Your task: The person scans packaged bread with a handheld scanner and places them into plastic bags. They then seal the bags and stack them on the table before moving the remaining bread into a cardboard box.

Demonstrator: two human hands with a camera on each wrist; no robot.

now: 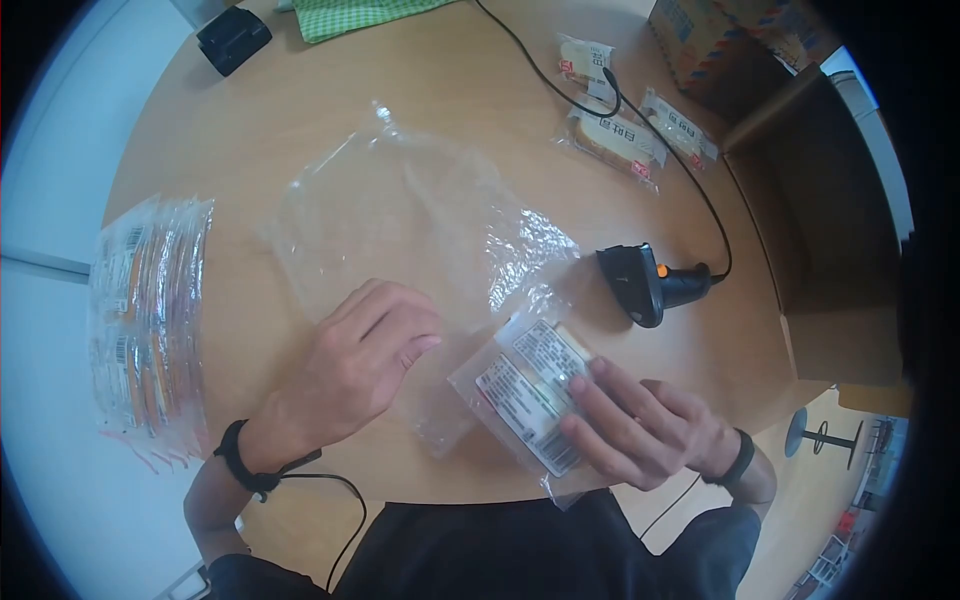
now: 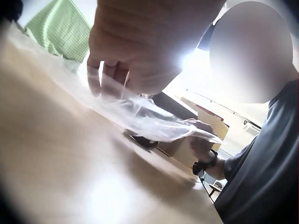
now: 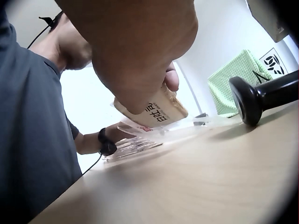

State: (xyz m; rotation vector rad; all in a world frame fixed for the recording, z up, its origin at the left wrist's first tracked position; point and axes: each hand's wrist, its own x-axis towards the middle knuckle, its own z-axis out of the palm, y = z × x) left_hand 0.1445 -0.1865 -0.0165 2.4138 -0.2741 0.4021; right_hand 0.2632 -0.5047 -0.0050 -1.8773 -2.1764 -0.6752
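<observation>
My right hand [image 1: 640, 425] grips a wrapped bread slice [image 1: 535, 385] near the table's front edge, fingers across its printed labels. In the right wrist view, the bread packet [image 3: 163, 109] is tilted above the table, with dark lettering on its pale wrapper. My left hand [image 1: 370, 350] hangs over a large clear plastic bag [image 1: 400, 200], fingers loosely bent and thumb apart from them. In the left wrist view, its fingertips [image 2: 95, 88] are right at the clear film. The bag is spread flat on the table, its crinkled right side reaching the packet.
A black barcode scanner [image 1: 640, 285] lies right of the bag, its cable running back. Several wrapped bread packets [image 1: 615, 140] lie at the back right beside an open cardboard box [image 1: 840, 220]. A row of wrapped packets [image 1: 150, 320] stands at left. A green checked cloth [image 1: 350, 15] lies behind.
</observation>
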